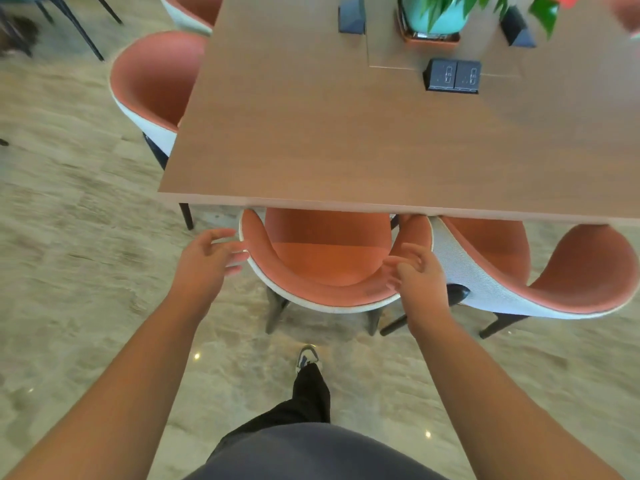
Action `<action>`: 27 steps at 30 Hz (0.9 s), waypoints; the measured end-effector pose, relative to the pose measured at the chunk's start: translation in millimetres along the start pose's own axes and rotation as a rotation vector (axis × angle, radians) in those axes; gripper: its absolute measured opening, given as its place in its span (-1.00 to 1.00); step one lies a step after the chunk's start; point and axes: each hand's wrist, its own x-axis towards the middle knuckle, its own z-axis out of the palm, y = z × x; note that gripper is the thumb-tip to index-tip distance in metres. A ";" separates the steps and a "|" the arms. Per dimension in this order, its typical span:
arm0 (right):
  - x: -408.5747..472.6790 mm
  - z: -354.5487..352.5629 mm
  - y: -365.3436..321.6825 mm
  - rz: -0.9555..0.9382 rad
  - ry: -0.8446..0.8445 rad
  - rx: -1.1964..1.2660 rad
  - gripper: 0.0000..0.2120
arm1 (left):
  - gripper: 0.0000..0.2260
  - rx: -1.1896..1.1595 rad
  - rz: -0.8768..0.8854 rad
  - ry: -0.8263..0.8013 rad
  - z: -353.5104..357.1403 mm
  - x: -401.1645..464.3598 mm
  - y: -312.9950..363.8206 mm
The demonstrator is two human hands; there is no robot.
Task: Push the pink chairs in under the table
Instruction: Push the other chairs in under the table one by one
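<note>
A pink chair (329, 268) with a white outer shell stands in front of me, its front tucked under the near edge of the brown table (311, 133). My left hand (211, 254) hovers at the chair's left arm with fingers spread, just touching the rim. Over the chair's right arm my right hand (419, 271) is held open, holding nothing. A second pink chair (554, 282) stands to the right, angled, partly under the table. A third pink chair (156, 84) sits at the table's left side.
On the table are a green plant in a teal pot (436, 15) and a black socket box (453, 76). Another pink chair (194, 8) is at the far left end. Dark chair legs (79, 26) stand top left. My foot (306, 358) is on the marble floor.
</note>
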 end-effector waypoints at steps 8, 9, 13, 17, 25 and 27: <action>-120.4 -47.1 -43.9 -0.173 -0.093 0.224 -0.68 | -0.66 -0.071 0.170 0.005 -56.8 -137.0 14.5; -130.4 -50.3 -48.9 -0.196 -0.098 0.221 -0.69 | -0.64 -0.066 0.188 0.013 -63.5 -146.0 16.5; -162.6 -38.5 -61.3 -0.268 -0.157 0.172 -0.67 | -0.63 -0.079 0.232 0.069 -96.9 -159.2 21.0; -182.0 12.1 -68.4 -0.306 -0.202 0.110 -0.64 | -0.63 -0.103 0.263 0.101 -143.2 -152.4 24.0; -213.7 195.3 -82.2 -0.344 -0.352 0.019 -0.51 | -0.63 -0.216 0.291 0.206 -296.4 -100.3 19.6; -223.2 250.9 -93.4 -0.329 -0.370 0.036 -0.56 | -0.63 -0.207 0.273 0.213 -340.8 -80.4 21.2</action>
